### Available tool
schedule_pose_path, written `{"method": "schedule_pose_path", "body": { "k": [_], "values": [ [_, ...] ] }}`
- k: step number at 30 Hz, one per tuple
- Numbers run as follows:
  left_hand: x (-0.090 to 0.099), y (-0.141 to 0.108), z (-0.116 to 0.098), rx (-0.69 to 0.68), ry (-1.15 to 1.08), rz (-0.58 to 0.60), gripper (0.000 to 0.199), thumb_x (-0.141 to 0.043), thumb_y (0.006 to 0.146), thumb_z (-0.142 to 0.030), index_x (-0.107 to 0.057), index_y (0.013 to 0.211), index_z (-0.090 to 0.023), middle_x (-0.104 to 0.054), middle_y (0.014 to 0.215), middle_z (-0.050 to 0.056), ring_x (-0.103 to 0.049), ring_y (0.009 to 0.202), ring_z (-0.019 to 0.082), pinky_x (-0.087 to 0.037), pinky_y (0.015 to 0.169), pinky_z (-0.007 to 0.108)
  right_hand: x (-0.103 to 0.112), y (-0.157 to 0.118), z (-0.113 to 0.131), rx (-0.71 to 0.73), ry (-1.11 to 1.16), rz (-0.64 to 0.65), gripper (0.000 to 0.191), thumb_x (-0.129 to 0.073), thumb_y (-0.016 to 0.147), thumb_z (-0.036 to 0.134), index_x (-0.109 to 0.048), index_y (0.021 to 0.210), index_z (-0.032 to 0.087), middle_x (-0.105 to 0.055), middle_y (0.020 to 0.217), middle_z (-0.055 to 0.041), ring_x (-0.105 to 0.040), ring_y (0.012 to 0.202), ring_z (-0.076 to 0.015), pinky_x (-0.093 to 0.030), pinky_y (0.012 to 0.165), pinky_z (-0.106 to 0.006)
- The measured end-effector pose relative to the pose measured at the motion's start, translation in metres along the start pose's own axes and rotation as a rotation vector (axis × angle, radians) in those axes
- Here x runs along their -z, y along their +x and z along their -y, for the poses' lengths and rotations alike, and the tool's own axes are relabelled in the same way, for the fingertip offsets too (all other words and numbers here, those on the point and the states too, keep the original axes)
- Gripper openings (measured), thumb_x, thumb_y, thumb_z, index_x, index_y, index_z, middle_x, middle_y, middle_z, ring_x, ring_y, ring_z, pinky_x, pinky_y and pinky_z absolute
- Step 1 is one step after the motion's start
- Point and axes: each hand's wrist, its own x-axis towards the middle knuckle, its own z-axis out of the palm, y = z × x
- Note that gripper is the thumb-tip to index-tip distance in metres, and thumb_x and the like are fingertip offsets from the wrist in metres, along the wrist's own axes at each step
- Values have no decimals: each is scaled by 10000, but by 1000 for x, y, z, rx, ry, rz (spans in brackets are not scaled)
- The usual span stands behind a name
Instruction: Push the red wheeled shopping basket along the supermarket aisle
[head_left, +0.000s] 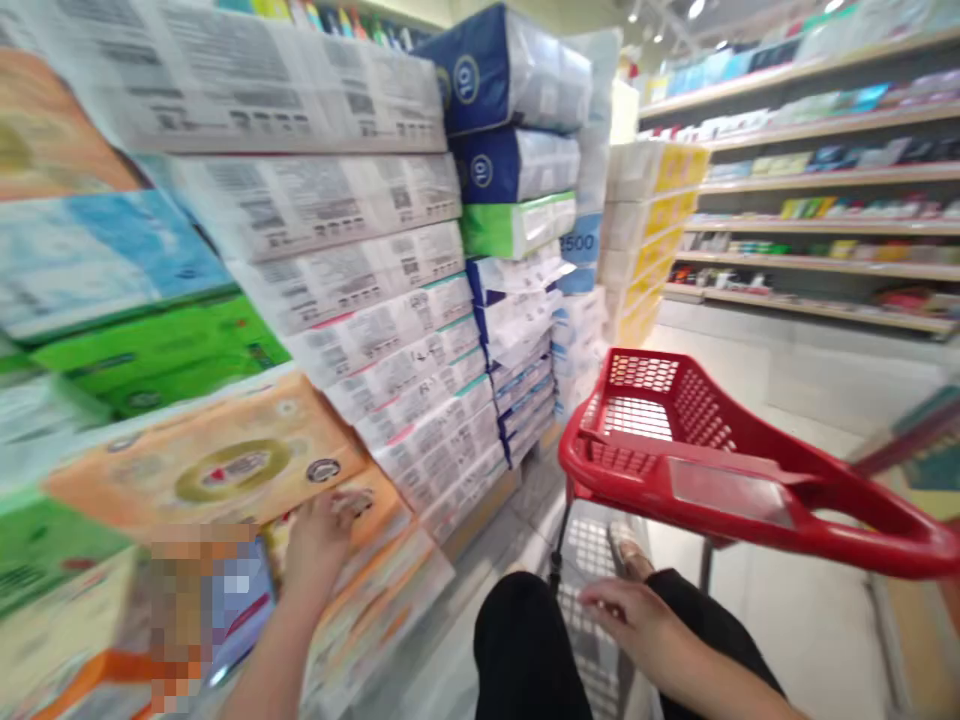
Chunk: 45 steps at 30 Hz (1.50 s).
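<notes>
**Left hand (319, 540) down on the lower pack (386, 515), upper pack (217, 470) just past the knuckles**

From where I stood, the left hand was plainly the nearer one. Its fingers were bent, tips down on the orange wrapper of the lower pack; blur hid whether they pinched it or merely rested there, so I couldn't tell. The upper pack, orange too, lay just beyond those fingers, most of it off to their left, its long axis running crosswise ahead of the hand. I couldn't make out whether the knuckles touched its near edge. A phone (244, 605) sat left of the left wrist, and the white stack (405, 330) rose past the fingertips.

The right hand (630, 620) hung well apart, by the black trousers (525, 645), its fingers loosely curled around nothing I could see. Ahead of those fingers stood the red cart (731, 490).
</notes>
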Motion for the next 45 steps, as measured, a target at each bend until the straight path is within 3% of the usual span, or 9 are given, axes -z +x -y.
{"method": "schedule_pose_path", "body": {
  "k": [5, 10, 13, 16, 22, 26, 33, 38, 45],
  "values": [
    [52, -66, -123, -549, -601, -413, 167, -585, 840, -305, -554, 979, -218, -617, 976, 52, -609, 929, 209, -508, 842, 343, 19, -5, 94, 307, 374, 80, 575, -499, 900, 557, -448, 1407, 289, -566, 1304, -83, -572, 1109, -210, -457, 957, -353],
    [98, -126, -247, -968, -915, -249, 242, -567, 875, -237, -504, 1109, -224, -617, 1073, 65, -613, 990, 187, -526, 824, 314, 57, -17, 142, 476, 843, -27, 598, -447, 888, 644, -474, 1344, 257, -596, 1243, -89, -598, 1089, -225, -512, 905, -395],
    [106, -129, -287, -1077, -862, -7, 288, -529, 914, -295, -491, 1187, -211, -614, 1159, 92, -595, 1073, 208, -508, 908, 361, 115, -43, 129, 522, 494, -430, 431, -527, 889, 528, -611, 1147, 194, -604, 1220, -100, -586, 1113, -232, -477, 974, -391],
    [101, -123, -323, -1142, -707, 1, 297, -447, 957, -324, -514, 1217, -197, -586, 1260, 106, -529, 1197, 234, -426, 1027, 421, 169, -72, 91, 526, -148, -833, 280, -588, 870, 420, -672, 981, 178, -476, 1391, -114, -472, 1265, -257, -382, 1079, -388],
    [68, -136, -401, -1008, -379, -73, 332, -310, 1003, -309, -596, 1104, -173, -671, 1088, 94, -605, 1022, 222, -459, 876, 373, 206, -85, 41, 539, -761, -548, 433, -434, 936, 204, -470, 1367, 195, -544, 1353, -95, -500, 1245, -218, -381, 1069, -416],
    [52, -149, -416, -983, -349, -224, 311, -324, 990, -254, -621, 980, -160, -670, 982, 91, -589, 953, 221, -430, 849, 376, 200, -65, 47, 311, -692, -754, 352, -413, 964, 277, -565, 1257, 153, -648, 1167, -128, -579, 1096, -240, -452, 975, -415],
    [43, -138, -407, -1024, -331, -245, 262, -373, 969, -213, -626, 1003, -151, -665, 1005, 95, -580, 951, 209, -416, 884, 373, 176, -49, 43, 595, -742, -770, 371, -448, 904, 138, -553, 1259, 151, -560, 1304, -126, -466, 1256, -230, -386, 1074, -404],
    [38, -124, -403, -1008, -340, -232, 329, -318, 987, -206, -614, 1120, -152, -672, 1090, 91, -580, 1020, 206, -402, 931, 374, 192, -52, 45, 315, -717, -844, 291, -488, 864, 129, -663, 1095, 157, -640, 1020, -118, -555, 1019, -250, -452, 957, -401],
    [40, -103, -399, -992, -268, -142, 340, -302, 998, -227, -608, 1140, -185, -679, 1103, 69, -581, 1050, 200, -381, 897, 375, 172, -54, 31, 518, -780, -840, 396, -395, 947, 234, -565, 1296, 156, -454, 1374, -151, -399, 1271, -284, -383, 1059, -456]
  ]
}}
